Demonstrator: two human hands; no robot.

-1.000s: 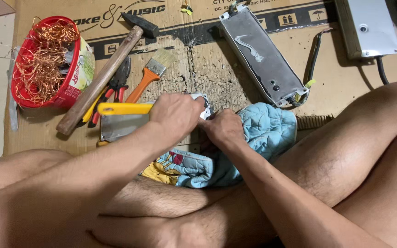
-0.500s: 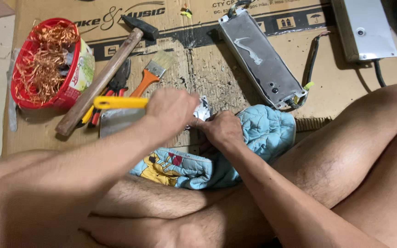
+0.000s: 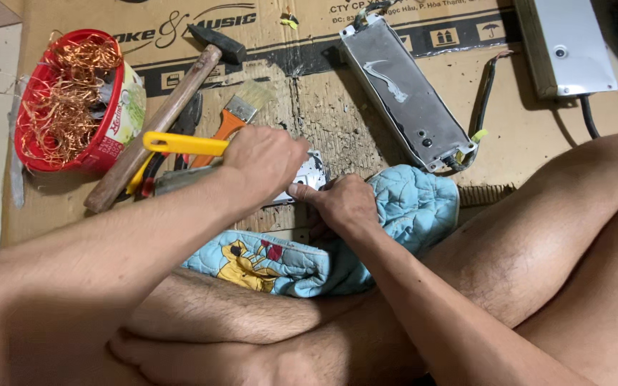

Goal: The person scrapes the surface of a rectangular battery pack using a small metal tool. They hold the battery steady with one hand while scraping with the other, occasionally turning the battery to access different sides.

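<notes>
My left hand (image 3: 265,166) is closed around a yellow-handled tool (image 3: 184,144) whose handle sticks out to the left. Its working end is hidden under the hand. My right hand (image 3: 341,202) presses down on a small silver metal part (image 3: 311,171) lying on the cardboard, fingers touching its edge. Both hands meet over that part, just above a light-blue quilted cloth (image 3: 395,214) draped over my crossed legs.
A wooden-handled hammer (image 3: 166,114), an orange-handled brush (image 3: 234,118) and pliers lie left of the hands. A red bowl (image 3: 73,100) holds copper wire. A long grey metal casing (image 3: 405,96) and a second grey box (image 3: 563,43) sit farther back on the cardboard sheet (image 3: 309,107).
My left hand with the yellow-handled tool has risen slightly and shifted toward the metal part. The right hand stays on the part.
</notes>
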